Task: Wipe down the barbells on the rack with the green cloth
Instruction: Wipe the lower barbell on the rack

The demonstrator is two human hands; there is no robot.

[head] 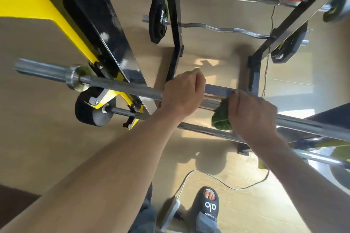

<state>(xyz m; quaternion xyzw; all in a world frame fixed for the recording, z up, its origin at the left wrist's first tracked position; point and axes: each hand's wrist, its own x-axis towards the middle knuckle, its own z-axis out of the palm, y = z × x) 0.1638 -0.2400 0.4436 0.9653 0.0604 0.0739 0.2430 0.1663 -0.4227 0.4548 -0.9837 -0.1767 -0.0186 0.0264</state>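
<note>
A yellow-and-black machine frame (79,30) slants over a pale, glossy gym floor (47,138) at left, above a foam roller pad (91,108). A steel barbell (117,83) crosses the view; the left hand (182,93) curls over it, fingers wrapped round the shaft. Just beside it, the right hand (250,113) grips the green cloth (221,117) bunched against the same bar. Behind, a black rack (174,24) carries a curl bar (217,28). Below, a white cable (217,178) trails past a sandalled foot (208,206).
</note>
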